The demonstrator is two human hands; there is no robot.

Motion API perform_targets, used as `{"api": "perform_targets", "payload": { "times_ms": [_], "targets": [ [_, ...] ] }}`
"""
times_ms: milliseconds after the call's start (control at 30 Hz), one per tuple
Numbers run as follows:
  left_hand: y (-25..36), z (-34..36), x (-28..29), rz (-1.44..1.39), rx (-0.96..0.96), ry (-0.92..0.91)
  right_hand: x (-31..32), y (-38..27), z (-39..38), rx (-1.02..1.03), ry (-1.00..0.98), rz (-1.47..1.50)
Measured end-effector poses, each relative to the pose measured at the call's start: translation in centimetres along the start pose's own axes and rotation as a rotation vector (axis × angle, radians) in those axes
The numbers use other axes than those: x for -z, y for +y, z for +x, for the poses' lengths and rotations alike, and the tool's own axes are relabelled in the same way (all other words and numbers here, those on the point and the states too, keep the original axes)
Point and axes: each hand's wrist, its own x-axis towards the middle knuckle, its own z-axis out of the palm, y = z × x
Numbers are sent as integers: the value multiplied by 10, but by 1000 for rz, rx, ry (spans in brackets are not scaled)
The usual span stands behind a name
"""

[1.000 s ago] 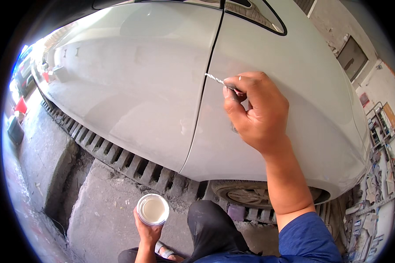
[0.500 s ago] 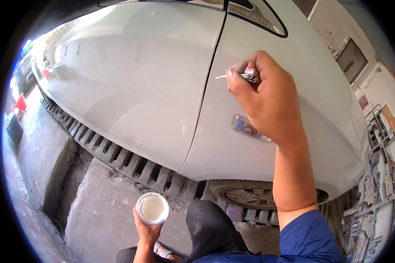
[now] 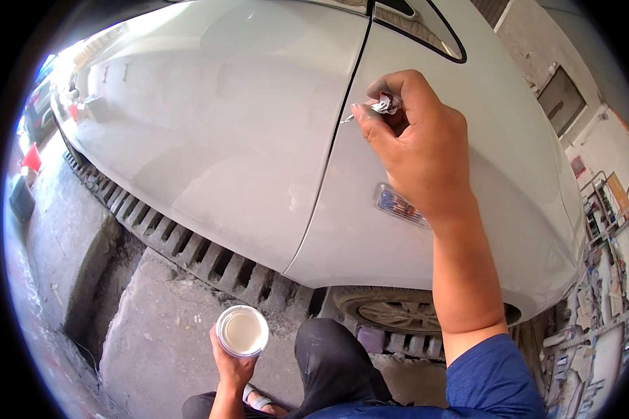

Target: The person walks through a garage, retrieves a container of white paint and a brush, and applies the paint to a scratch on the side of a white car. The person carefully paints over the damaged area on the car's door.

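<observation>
In my right hand (image 3: 423,143), raised against the side of a pale car, the fingers pinch a crumpled, twisted piece of paper (image 3: 384,105). Its thin whitish tip (image 3: 346,119) sticks out to the left, beside the dark seam (image 3: 332,145) between two body panels; I cannot tell if it touches the paint. Just below my right wrist a clear side lamp (image 3: 400,206) sits in the panel, partly covered. Low down, my left hand (image 3: 232,368) is wrapped round a clear cup (image 3: 242,332) containing cream-white liquid, held upright beside my knee.
A wheel (image 3: 388,307) shows under the panel, with a purplish block (image 3: 371,339) by it. A slotted concrete grate (image 3: 210,255) runs along the car over a rough floor (image 3: 168,328) with a sunken channel. Cluttered shelving (image 3: 604,230) stands at the right.
My right hand has turned a little and drawn the paper tip closer to the panel seam. The red patch on the paper no longer shows. The left hand with the cup stays nearly still.
</observation>
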Motion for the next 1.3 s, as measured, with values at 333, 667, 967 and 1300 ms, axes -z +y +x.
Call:
{"api": "perform_targets", "payload": {
  "times_ms": [333,667,967,1300],
  "targets": [
    [4,1,0,-14,10,5,-4,-2,0,53,-22,-36],
    [7,3,1,35,-27,-2,-3,-4,2,92,-45,-92],
    [8,2,1,-6,-12,-1,-5,-2,5,125,-44,-71],
    [10,3,2,9,-8,-12,-3,-4,7,99,-39,-76]
  ]
}}
